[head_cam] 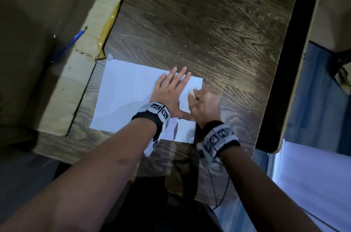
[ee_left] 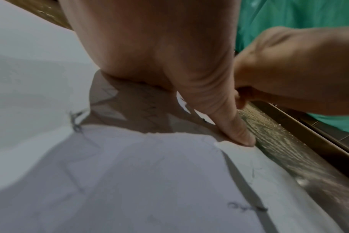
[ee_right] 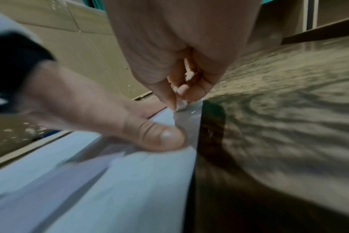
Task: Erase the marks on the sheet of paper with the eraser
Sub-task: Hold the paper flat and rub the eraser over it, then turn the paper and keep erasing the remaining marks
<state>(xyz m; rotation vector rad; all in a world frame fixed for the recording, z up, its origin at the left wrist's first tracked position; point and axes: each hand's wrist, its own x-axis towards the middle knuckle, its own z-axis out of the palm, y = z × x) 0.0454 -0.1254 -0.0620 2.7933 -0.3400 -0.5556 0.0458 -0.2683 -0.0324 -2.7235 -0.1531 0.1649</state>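
Observation:
A white sheet of paper (head_cam: 125,95) lies on the dark wooden table (head_cam: 199,22). My left hand (head_cam: 171,91) lies flat on the sheet with straight, spread fingers, its thumb (ee_right: 159,135) pressing the paper near the right edge. My right hand (head_cam: 203,104) pinches a small white eraser (head_cam: 191,92) and holds it against the sheet near its far right corner. In the right wrist view the eraser (ee_right: 181,104) shows between fingertips, touching the paper (ee_right: 130,181). Faint pencil marks (ee_left: 243,208) show on the sheet (ee_left: 149,173) in the left wrist view, below my left hand (ee_left: 169,55).
A cardboard box (head_cam: 57,41) with yellow tape stands at the table's left, a blue pen (head_cam: 74,39) lying on it. The table's right edge (head_cam: 284,79) is close to my right hand. A thin black cable (head_cam: 224,190) hangs from my right wrist.

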